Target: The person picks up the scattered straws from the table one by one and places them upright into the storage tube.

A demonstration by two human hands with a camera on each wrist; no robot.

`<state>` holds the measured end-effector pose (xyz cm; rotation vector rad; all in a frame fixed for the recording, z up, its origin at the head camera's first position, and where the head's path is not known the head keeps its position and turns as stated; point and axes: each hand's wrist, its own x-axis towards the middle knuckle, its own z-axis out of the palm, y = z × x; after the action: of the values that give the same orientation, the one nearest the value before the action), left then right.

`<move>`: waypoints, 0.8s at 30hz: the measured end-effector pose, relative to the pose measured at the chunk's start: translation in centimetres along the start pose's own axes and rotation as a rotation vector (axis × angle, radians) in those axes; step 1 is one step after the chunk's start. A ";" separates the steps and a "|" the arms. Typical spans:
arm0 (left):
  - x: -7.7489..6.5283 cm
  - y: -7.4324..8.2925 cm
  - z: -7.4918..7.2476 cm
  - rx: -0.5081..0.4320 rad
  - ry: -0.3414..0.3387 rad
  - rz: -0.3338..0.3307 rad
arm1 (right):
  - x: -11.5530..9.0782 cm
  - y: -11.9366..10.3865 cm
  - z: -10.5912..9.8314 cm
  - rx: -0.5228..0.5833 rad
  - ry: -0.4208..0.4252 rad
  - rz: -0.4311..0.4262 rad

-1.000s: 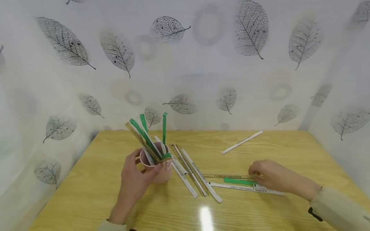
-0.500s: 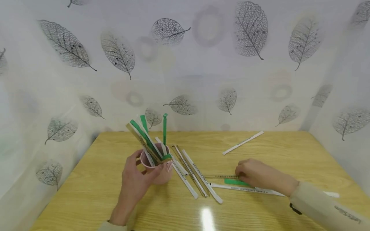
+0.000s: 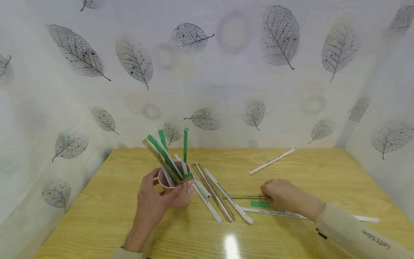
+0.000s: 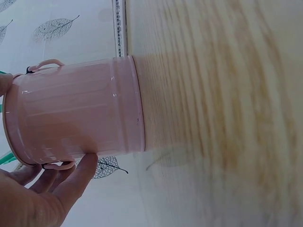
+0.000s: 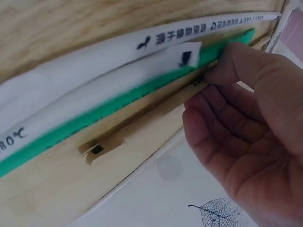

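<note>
My left hand (image 3: pixel 152 208) holds a small pink bucket (image 3: pixel 183 197) by its rim, fingers and thumb on either side. The left wrist view shows the bucket (image 4: pixel 78 111) with its small side handles, standing on the table. Several paper-wrapped straws (image 3: pixel 158 145) in green, white and brown lean out of it. My right hand (image 3: pixel 288 196) pinches a brown wrapped straw (image 3: pixel 245 197) between thumb and fingers, low at the table. In the right wrist view, this brown straw (image 5: pixel 142 111) runs beside a green straw (image 5: pixel 118 106) and white ones. My right hand partly hides the green one.
Several white and brown straws (image 3: pixel 226 196) lie slanted just right of the bucket. One white straw (image 3: pixel 272 161) lies alone at the back right. Another white straw (image 3: pixel 365 218) sticks out beyond my right sleeve. A leaf-patterned backdrop (image 3: pixel 233 82) rises behind the wooden table (image 3: pixel 106 201).
My right hand has moved left along the straws and taken hold of the brown one, which has slid slightly left. The near ends of adjoining white straws shifted. My left hand still holds the bucket.
</note>
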<state>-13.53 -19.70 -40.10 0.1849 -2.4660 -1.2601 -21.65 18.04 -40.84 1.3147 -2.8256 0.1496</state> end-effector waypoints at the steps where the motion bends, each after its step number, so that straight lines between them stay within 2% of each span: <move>1: 0.0 0.0 0.0 0.002 -0.001 0.001 | 0.0 0.1 0.0 -0.009 0.005 0.003; 4: 0.0 0.0 0.1 -0.002 0.002 0.000 | 0.0 0.3 -0.4 -0.061 0.038 0.014; 9: 0.0 0.1 0.0 -0.028 -0.003 -0.010 | -0.2 0.8 -1.8 -0.211 0.092 0.033; 16: 0.0 0.1 0.0 -0.040 -0.015 -0.028 | -1.2 1.8 -3.6 -0.524 0.163 -0.036; 19: 0.0 0.1 0.0 -0.032 -0.014 -0.021 | -1.8 2.8 -4.2 -0.614 0.184 -0.061; 21: 0.1 0.1 0.0 -0.017 -0.003 -0.004 | -1.8 3.5 -4.6 -0.560 0.212 -0.055; 22: 0.1 0.0 0.0 -0.010 0.002 0.004 | -1.7 3.9 -4.7 -0.493 0.226 -0.037; 24: 0.1 -0.1 0.0 0.004 0.011 0.015 | -1.3 4.3 -4.9 -0.286 0.229 0.019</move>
<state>-13.61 -19.80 -40.14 0.1735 -2.4558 -1.2447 -24.15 22.27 -36.35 1.1305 -2.5529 -0.0948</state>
